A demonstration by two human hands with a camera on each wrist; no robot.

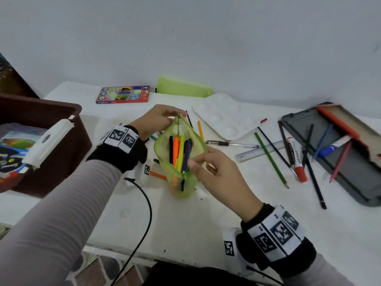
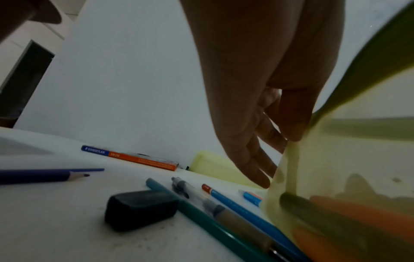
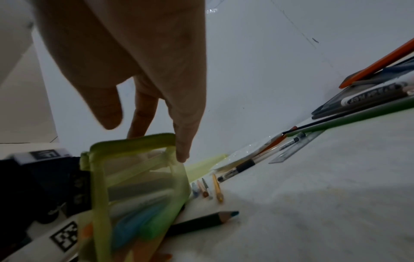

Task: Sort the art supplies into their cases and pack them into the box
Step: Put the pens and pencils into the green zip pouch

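A green mesh pouch [image 1: 181, 155] stands open at the table's middle, with several markers inside in black, orange, yellow and purple. My left hand [image 1: 175, 114] pinches the pouch's far top end by the zip. My right hand [image 1: 199, 159] holds the near right rim, thumb over the opening and fingers behind the wall. The left wrist view shows my fingers [image 2: 289, 131] on the pouch [image 2: 347, 177]. In the right wrist view a fingertip [image 3: 181, 152] touches the pouch's rim [image 3: 134, 143], and the thumb looks apart from it.
A brown box [image 1: 43, 109] with things inside stands at the left. At the back lie a coloured-pencil box [image 1: 123, 94], a second green pouch [image 1: 183, 87] and a white palette [image 1: 224, 116]. A grey tin case [image 1: 334, 159], ruler [image 1: 259, 151], loose pencils and markers lie at the right. A black eraser [image 2: 141, 209] lies left of the pouch.
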